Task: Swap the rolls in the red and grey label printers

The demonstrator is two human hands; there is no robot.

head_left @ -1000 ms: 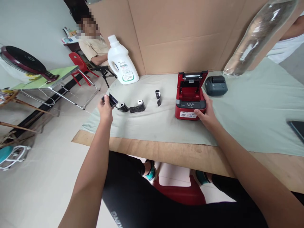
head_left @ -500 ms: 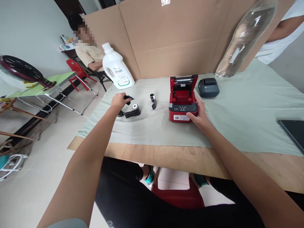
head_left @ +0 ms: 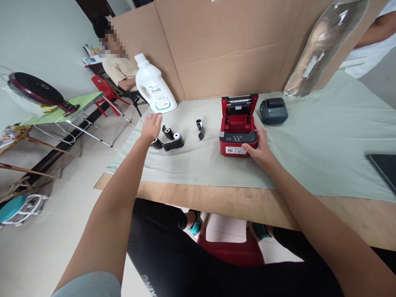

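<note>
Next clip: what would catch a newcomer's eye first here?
The red printer with its lid up, mid-table on the green cloth, with the right hand gripping its front corner. To its left, the left hand is open beside a few small black rolls. A big clear bottle juts in at top right, in front of the cardboard wall.

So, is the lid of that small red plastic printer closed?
No, the red plastic printer has its lid tipped up and back, with the right hand holding its front corner.
</note>
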